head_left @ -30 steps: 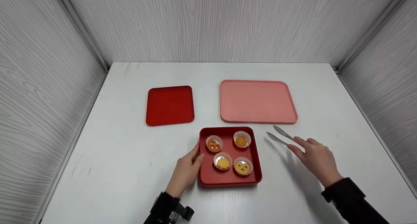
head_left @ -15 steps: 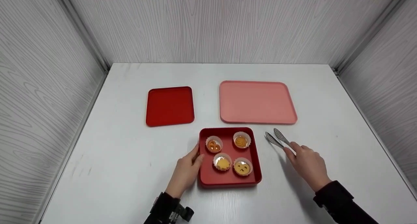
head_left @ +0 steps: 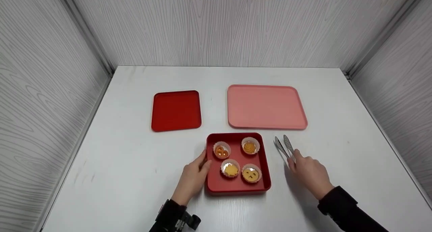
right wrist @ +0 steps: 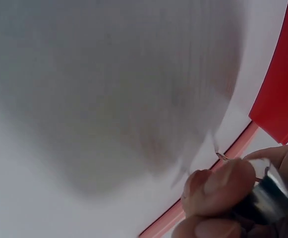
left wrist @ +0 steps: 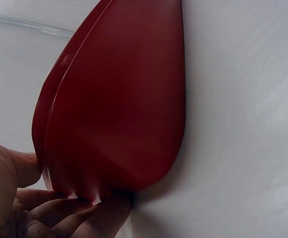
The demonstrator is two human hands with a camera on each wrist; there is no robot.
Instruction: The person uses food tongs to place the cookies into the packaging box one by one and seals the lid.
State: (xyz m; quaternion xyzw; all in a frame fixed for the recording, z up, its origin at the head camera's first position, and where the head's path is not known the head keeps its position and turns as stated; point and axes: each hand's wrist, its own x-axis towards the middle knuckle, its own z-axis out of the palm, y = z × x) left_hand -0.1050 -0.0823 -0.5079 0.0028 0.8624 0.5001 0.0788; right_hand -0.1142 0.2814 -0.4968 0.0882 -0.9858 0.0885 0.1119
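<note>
A red square box point(head_left: 216, 186) holds several small treats in white paper cups. Among them are a pretzel-shaped one point(head_left: 221, 152), a swirled one point(head_left: 249, 147), a yellow one point(head_left: 231, 170) and one with a face pattern point(head_left: 250, 174). My left hand point(head_left: 191, 178) grips the box's left side, thumb near the rim; the left wrist view shows the fingers against the outer wall point(left wrist: 119, 99). To the right of the box, my right hand point(head_left: 311, 173) holds metal tongs point(head_left: 280, 147), their tips apart with nothing between them. In the right wrist view the fingers point(right wrist: 218, 191) wrap the tongs' metal end point(right wrist: 270, 198).
Behind the box, a pink rectangular tray point(head_left: 266, 107) lies at the right and a smaller red tray point(head_left: 176, 110) at the left. The white table point(head_left: 111, 164) is bounded by grey wood-grain panels point(head_left: 216, 26) at the back and both sides.
My right hand has moved left and slightly nearer, bringing the tongs toward the box and turning their tips to point more away from me. The left hand and box stay put.
</note>
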